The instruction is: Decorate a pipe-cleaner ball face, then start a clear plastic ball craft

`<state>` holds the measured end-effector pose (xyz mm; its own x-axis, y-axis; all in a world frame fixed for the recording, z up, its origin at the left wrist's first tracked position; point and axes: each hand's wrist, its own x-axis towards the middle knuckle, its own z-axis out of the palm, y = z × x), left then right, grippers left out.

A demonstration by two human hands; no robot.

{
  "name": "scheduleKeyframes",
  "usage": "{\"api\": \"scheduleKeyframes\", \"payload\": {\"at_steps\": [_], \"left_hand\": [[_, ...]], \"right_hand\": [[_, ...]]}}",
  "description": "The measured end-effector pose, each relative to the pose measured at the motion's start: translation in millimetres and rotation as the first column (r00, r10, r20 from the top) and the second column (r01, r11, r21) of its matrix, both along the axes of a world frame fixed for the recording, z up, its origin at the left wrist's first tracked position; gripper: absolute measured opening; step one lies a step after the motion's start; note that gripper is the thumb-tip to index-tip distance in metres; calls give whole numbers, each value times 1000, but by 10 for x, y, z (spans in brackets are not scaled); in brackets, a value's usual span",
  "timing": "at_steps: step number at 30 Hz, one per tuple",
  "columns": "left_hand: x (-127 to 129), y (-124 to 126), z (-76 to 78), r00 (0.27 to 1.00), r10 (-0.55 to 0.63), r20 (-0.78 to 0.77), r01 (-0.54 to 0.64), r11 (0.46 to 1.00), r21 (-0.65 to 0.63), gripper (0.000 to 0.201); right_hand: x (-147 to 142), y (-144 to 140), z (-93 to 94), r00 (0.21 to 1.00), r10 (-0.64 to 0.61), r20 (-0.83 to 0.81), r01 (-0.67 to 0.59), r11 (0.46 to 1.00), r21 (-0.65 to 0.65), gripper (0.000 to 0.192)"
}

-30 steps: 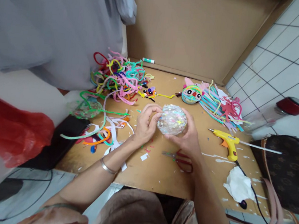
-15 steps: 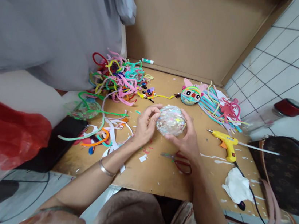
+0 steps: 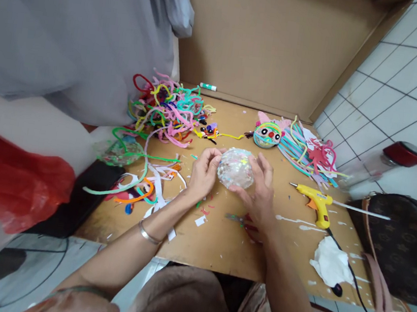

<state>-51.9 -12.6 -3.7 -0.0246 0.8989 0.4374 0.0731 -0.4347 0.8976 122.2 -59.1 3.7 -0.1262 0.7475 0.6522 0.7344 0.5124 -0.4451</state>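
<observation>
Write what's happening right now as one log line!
left hand: grips sparkly ball | right hand: cups ball's other side | ball: held above table | nearby: glue gun, scissors, pipe cleaners

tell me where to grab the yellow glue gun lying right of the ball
Take the glue gun by its handle, which points toward the table's near edge, coming from above. Its nozzle points left and the cord trails off near-right.

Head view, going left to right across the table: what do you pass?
Red plastic bag → pile of pipe cleaners → left hand → glittery ball → right hand → yellow glue gun → brown handbag.
</observation>
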Motion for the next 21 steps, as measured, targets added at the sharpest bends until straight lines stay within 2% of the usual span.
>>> {"api": "scheduleKeyframes", "payload": {"at_steps": [8, 12, 14, 17, 19, 21], "left_hand": [[1, 69, -65, 997, -71, -7, 72, 997, 28, 22], [-6, 39, -22, 999, -30, -42, 33, 996, 78, 21], [-10, 14, 11, 997, 21, -68, -12, 991, 130, 22], [-16, -10, 36, 984, 136, -111, -105, 963, 248, 23], [-18, -13, 32, 968, 211, -139, -154, 928, 339, 22], [-17, -15, 23, 951, 263, -161, -178, 895, 408, 21]], "right_hand": [[33, 8, 48, 994, 78, -77, -82, 995, -55, 71], [20, 9, 57, 986, 81, -143, -93, 992, -82, 72], [5, 16, 39, 972, 55, -227, -81, 991, -106, 77], [-21, 41, 0, 897, -5, -442, -103, 970, -219, 88], [-49, 51, -13, 815, 8, -580, -216, 932, -291, 92], [-87, 43, -10, 734, 49, -677, -346, 885, -311, 94]]}}
